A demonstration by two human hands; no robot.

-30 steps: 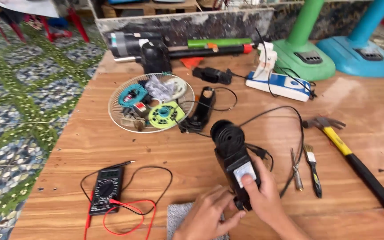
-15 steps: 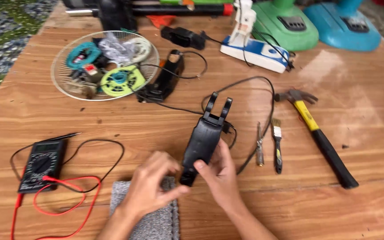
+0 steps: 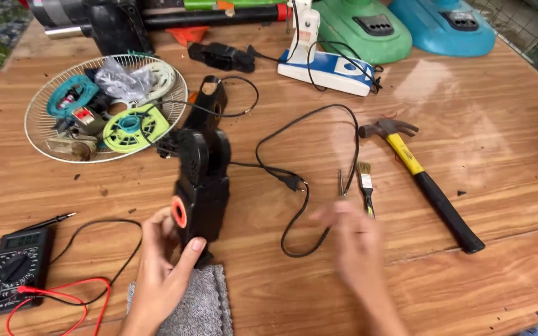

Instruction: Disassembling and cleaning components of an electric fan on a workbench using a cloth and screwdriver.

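Observation:
My left hand grips the near end of a black plastic motor housing with an orange knob on its side, holding it on the wooden table. A black power cord runs from the housing and loops to the right. My right hand is blurred, empty, fingers apart, hovering beside the cord near a small paintbrush and thin metal pliers. A grey cloth lies under my left wrist.
A yellow-handled hammer lies to the right. A multimeter with red and black leads sits at the near left. A wire fan guard holds several parts. Green and blue fan bases and a white-blue device stand at the back.
My right hand has let go of the black housing and swung right toward the tools. My left hand now holds the housing alone, turned so the orange knob shows.

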